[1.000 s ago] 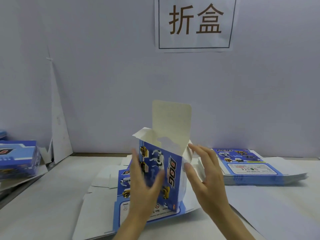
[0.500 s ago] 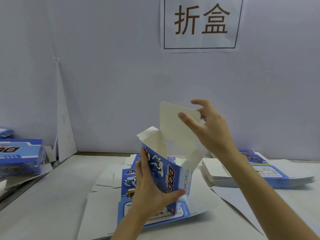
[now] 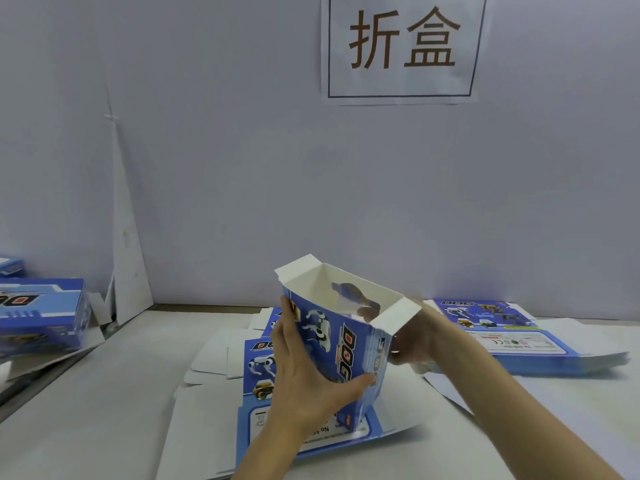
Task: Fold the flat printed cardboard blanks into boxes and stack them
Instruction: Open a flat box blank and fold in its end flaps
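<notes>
A blue printed box [image 3: 341,344] marked "DOG" stands upright, half-formed, its top open and both small white side flaps sticking out. My left hand [image 3: 304,382] grips its front face, thumb along the right corner. My right hand [image 3: 415,341] reaches behind the box's right side, where the box and its flap hide most of the fingers. The tall lid flap no longer stands above the opening. Under the box lie flat blanks [image 3: 311,441], printed side up.
A stack of flat blanks [image 3: 512,337] lies at the right. Folded blue boxes [image 3: 38,313] are piled at the left edge. A white card sheet [image 3: 128,254] leans against the wall. A paper sign [image 3: 401,46] hangs on the wall above the white table [image 3: 86,410].
My right hand came down from the top of the tall lid flap to behind the box; the flap has gone back out of sight. My left hand kept its grip on the front.
</notes>
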